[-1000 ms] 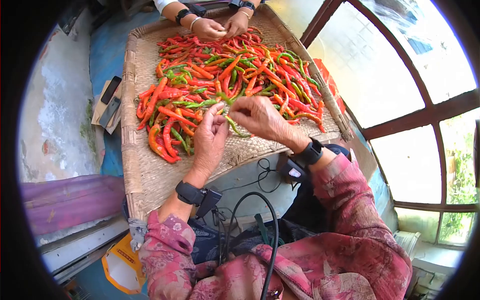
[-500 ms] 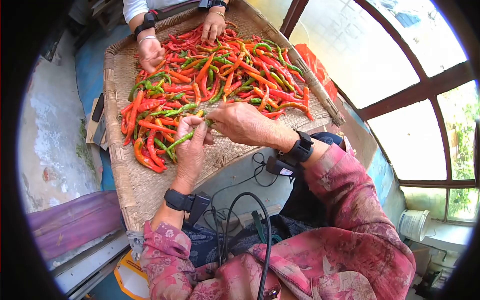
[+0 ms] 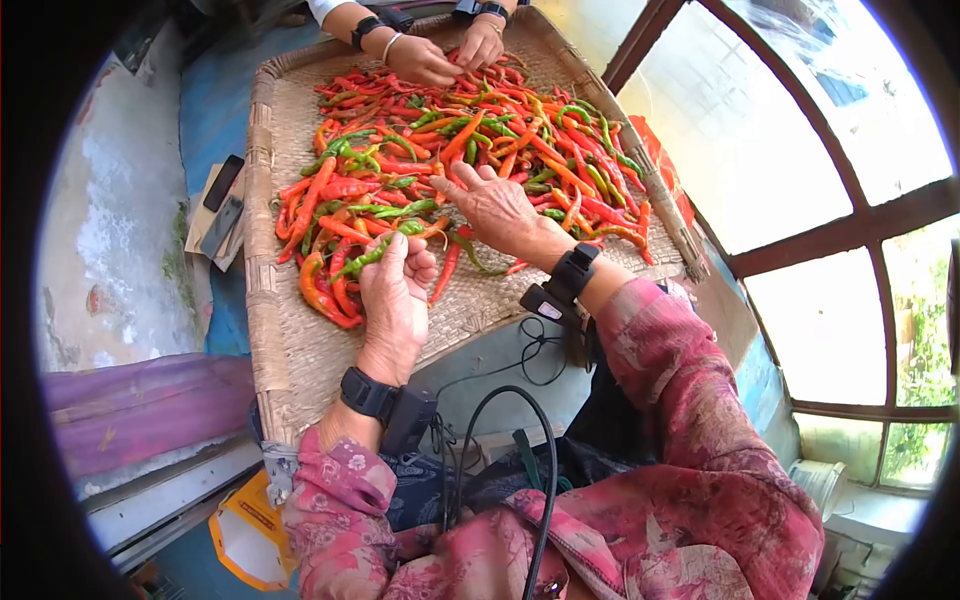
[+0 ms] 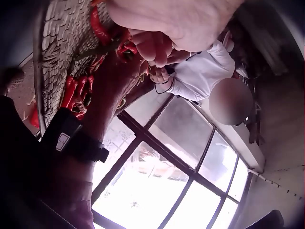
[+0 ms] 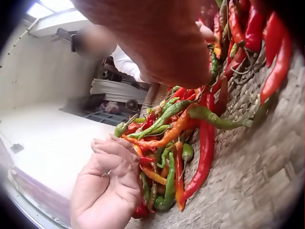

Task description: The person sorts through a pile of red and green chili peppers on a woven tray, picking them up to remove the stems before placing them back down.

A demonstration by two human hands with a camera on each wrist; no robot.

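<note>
A heap of red, orange and green chili peppers (image 3: 480,130) covers much of the woven tray (image 3: 262,180). My left hand (image 3: 395,305) is over its near left part, and a green chili pepper (image 3: 365,262) passes beneath the thumb. Curled fingers of that hand (image 5: 112,183) show in the right wrist view, beside the heap. Over the near middle of the heap, my right hand (image 3: 497,212) reaches out with its index finger extended and the others loosely bent. Below it lie a thin green pepper (image 5: 219,119) and a long red pepper (image 5: 205,148) on bare weave.
Across the tray, another person's two hands (image 3: 425,62) work close together among the peppers. Two phones (image 3: 222,205) lie on boards left of the tray. A red bag (image 3: 655,160) is by its right side, near framed windows (image 3: 800,130). A black cable (image 3: 545,440) loops over the lap.
My hands were close together at a green pepper half a second ago and are now apart, the right one over the heap. The other person's hands, spread then, have come together.
</note>
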